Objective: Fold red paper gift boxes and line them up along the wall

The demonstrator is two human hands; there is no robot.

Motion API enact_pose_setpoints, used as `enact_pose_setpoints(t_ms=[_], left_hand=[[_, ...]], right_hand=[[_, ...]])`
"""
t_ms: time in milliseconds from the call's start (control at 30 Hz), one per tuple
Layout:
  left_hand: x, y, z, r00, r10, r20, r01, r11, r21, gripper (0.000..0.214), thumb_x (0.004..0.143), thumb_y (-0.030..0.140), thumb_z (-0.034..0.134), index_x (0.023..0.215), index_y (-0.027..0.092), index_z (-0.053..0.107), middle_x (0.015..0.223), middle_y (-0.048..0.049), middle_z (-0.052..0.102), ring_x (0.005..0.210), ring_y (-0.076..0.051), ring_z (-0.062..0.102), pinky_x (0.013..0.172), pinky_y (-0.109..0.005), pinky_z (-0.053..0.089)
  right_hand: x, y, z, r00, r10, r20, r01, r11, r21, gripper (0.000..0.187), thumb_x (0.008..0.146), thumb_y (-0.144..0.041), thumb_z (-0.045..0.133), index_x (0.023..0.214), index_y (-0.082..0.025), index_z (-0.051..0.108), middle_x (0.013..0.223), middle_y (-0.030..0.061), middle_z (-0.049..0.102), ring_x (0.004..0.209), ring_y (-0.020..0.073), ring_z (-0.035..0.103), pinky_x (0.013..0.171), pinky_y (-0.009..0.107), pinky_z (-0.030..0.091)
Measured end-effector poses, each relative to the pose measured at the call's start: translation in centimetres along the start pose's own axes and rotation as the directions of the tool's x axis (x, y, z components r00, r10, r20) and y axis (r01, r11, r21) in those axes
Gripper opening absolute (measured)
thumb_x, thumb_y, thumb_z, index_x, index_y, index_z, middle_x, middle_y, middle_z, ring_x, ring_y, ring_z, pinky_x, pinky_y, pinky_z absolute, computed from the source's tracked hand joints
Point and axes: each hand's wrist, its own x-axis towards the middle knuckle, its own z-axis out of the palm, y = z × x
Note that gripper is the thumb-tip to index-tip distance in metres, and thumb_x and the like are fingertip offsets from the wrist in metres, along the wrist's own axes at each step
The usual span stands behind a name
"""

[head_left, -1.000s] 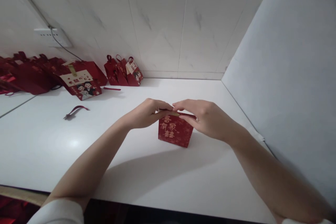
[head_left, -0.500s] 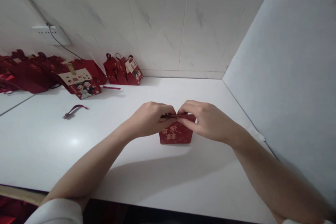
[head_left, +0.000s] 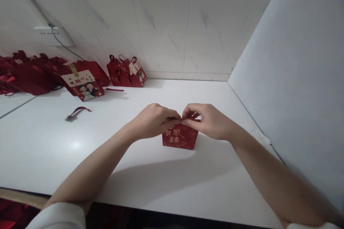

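A small red paper gift box (head_left: 179, 138) with gold characters on its front stands on the white table (head_left: 150, 175), a little right of the middle. My left hand (head_left: 153, 121) is closed over the box's top left edge, fingers curled down onto the flaps. My right hand (head_left: 208, 120) pinches the top flaps from the right side. The fingertips of both hands meet above the box. The top of the box is hidden under my fingers.
Several finished red gift boxes (head_left: 126, 72) stand at the back against the tiled wall. A larger pile of red boxes and bags (head_left: 40, 75) lies at the far left. A loose red ribbon (head_left: 76, 112) lies on the table at left. A plain wall (head_left: 295, 78) closes the right side.
The box has been pressed lower and turned a little on the table. My fingers have curled tighter over its top flaps.
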Motion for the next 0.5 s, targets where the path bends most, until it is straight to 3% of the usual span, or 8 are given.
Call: enact_pose_setpoints(t_ms=[333, 500], left_hand=[[-0.3, -0.1, -0.9, 0.996, -0.038, 0.078, 0.048, 0.99, -0.132, 0.023, 0.088, 0.027, 0.051, 0.102, 0.023, 0.069, 0.079, 0.0009, 0.07, 0.062, -0.009, 0.058, 0.056, -0.018, 0.04], [-0.3, 0.1, -0.8, 0.999, -0.005, 0.047, 0.012, 0.988, -0.153, 0.016, 0.087, 0.025, 0.052, 0.093, 0.019, 0.066, 0.078, 0.0014, 0.068, 0.063, -0.008, 0.056, 0.058, -0.017, 0.04]], right_hand=[[-0.3, -0.3, -0.3, 0.999, -0.033, 0.029, 0.034, 0.998, -0.055, 0.008, 0.085, -0.028, 0.056, 0.088, -0.024, 0.062, 0.092, -0.0005, 0.066, 0.085, 0.0157, 0.06, 0.071, 0.028, 0.048], [-0.3, -0.4, -0.1, 0.994, -0.105, 0.019, 0.106, 0.987, -0.123, 0.009, 0.088, -0.025, 0.052, 0.089, -0.023, 0.061, 0.092, 0.0006, 0.065, 0.083, 0.0152, 0.059, 0.071, 0.028, 0.045]])
